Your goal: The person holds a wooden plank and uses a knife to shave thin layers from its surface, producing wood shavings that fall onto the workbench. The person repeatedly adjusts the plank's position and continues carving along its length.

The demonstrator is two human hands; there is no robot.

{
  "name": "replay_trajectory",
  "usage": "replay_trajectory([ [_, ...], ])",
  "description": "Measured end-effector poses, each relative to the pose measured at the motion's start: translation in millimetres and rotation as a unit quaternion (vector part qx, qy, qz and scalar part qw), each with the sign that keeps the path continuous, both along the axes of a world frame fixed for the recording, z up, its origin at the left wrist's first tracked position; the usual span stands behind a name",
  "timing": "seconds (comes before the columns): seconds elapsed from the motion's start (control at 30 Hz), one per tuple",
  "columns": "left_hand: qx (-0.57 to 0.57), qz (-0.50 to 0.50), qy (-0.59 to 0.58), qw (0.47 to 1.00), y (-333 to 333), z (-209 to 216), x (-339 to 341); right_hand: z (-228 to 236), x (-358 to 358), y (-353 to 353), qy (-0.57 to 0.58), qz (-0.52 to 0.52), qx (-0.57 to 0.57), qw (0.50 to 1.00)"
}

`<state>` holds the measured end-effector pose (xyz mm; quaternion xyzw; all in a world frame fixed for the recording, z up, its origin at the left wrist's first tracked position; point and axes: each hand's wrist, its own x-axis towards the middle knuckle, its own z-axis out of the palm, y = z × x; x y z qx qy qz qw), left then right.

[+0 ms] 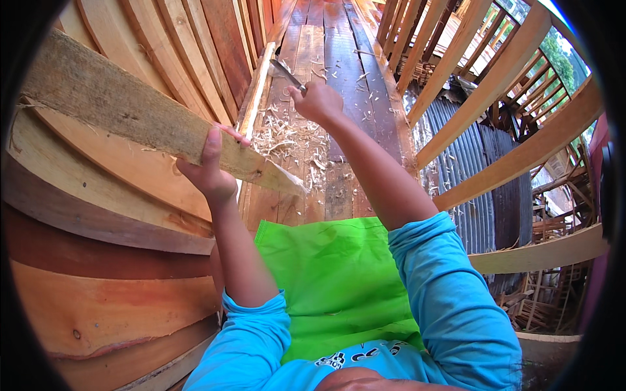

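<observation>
A long rough-sawn wooden plank slants across the left side, its whittled end pointing down toward the floor in front of me. My left hand is closed round it near that end, the thumb on the near face and fingers showing over the far edge. Farther ahead, my right hand grips the handle of a knife. Its blade points forward and left, apart from the plank. Pale curled wood shavings lie heaped on the floorboards between plank and knife. A bright green cloth covers my lap.
Upright and curved boards line the left side closely. A narrow pale batten runs along the floor's left edge. Wooden slats of a railing stand to the right, with corrugated metal sheets and scrap wood beyond and below them.
</observation>
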<state>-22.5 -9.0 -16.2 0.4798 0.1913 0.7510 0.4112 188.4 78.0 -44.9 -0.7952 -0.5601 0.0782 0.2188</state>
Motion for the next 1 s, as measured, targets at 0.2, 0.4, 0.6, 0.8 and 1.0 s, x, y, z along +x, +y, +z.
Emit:
replay_trajectory([
  [0.2, -0.002, 0.021, -0.004, 1.0, 1.1, -0.8, 1.9, -52.4, 17.8, -33.3, 0.161, 0.028, -0.086, 0.983],
  [0.4, -0.003, 0.027, -0.015, 1.0, 0.5, -0.5, 7.8, -173.9, 27.6, -81.9, 0.365, -0.122, -0.14, 0.912],
  [0.6, 0.003, 0.04, -0.02, 0.999, 2.3, -1.9, 10.9, -207.4, 9.1, -121.0, 0.586, -0.151, -0.126, 0.786],
  [0.8, 0.01, 0.052, -0.012, 0.999, 3.0, -5.5, 15.1, -219.7, -5.8, -136.5, 0.661, -0.124, -0.117, 0.731],
  [1.0, 0.01, 0.043, -0.034, 0.998, 1.0, -2.5, 25.9, -216.5, -11.3, -132.7, 0.69, -0.096, -0.053, 0.715],
])
